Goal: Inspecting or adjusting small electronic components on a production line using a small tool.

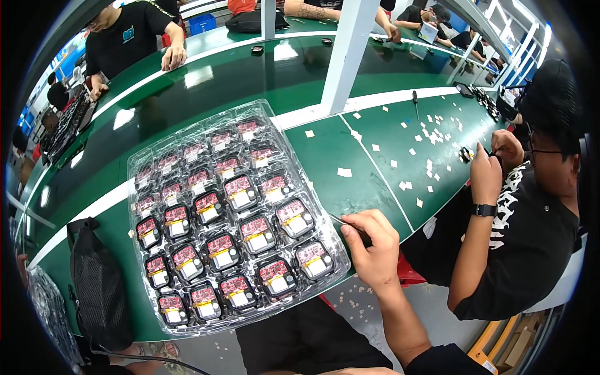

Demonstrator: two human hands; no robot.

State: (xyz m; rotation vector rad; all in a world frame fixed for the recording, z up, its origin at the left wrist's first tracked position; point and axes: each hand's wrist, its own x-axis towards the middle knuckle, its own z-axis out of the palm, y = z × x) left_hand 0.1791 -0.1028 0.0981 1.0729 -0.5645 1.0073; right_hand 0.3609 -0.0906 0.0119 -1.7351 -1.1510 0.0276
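Note:
My right hand (375,247) is at the right edge of a clear plastic tray (342,265). Its thumb and fingers pinch a slim dark tool (360,234), whose thin tip points left toward the tray; the exact kind cannot be made out. Rows of black square watch-like cases (258,234) fill the tray's pockets. Each shows a red circuit board, a silver-white block and a yellow strip. Nearest to my right hand lies the case (314,259) in the tray's near right corner. My left hand does not show; only a sliver of skin appears at the lower edge.
A black mesh bag (100,284) lies left of the tray. Small pale paper squares (344,172) and a screwdriver (415,103) lie on the green table (375,200). A co-worker (531,237) handles a small part at right. Behind a white post (350,56) runs a dark green conveyor (237,81).

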